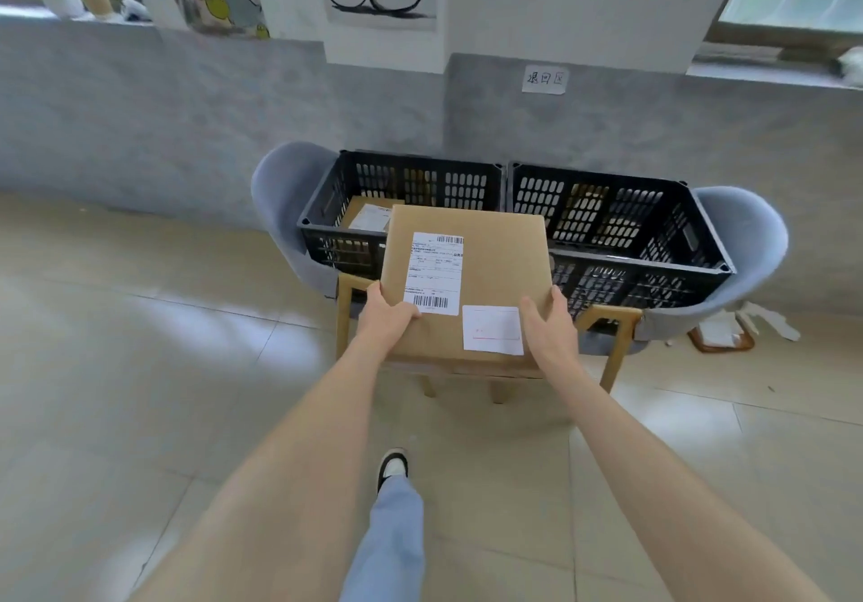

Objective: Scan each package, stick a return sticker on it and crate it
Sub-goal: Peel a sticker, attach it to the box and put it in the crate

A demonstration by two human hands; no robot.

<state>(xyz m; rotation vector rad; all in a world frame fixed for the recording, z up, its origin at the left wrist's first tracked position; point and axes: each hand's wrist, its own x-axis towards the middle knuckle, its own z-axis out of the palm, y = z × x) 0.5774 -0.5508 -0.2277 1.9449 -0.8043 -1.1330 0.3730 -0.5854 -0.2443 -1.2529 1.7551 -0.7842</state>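
Pkg [490, 265] is held in the air by both hands, flat, top face up. In frame it overlaps the near rims of two black crates and the seam between them, mostly on the left-crate side. We cannot tell its height above the rims.

Orientation: near edge faces us, far edge faces the wall. The top face looks approx. square, so we cannot call a long axis for the box itself. The shipping label [434, 274] runs lengthwise near-to-far on the left half, print upright to us, w/ one barcode at the far end and one at the near end.

Look: plain brown cardboard, clean, no dents seen. A white return sticker [492, 330] w/ faint red marks sits at the near-right, apart from the label.

Left hand [387, 316] grips the near-left corner, thumb on top touching the label's near-left corner; fingers underneath are hidden. Right hand [546, 326] grips the near-right corner, thumb on top just beside the sticker, fingers curled over the right edge.

Left crate [420, 181] holds another brown pkg [369, 216] w/ a white label. Right crate [607, 209]: contents not clear. Each crate sits on a grey chair: left [280, 190], right [742, 246]. A paper sign [544, 79] is on the wall above the right crate.
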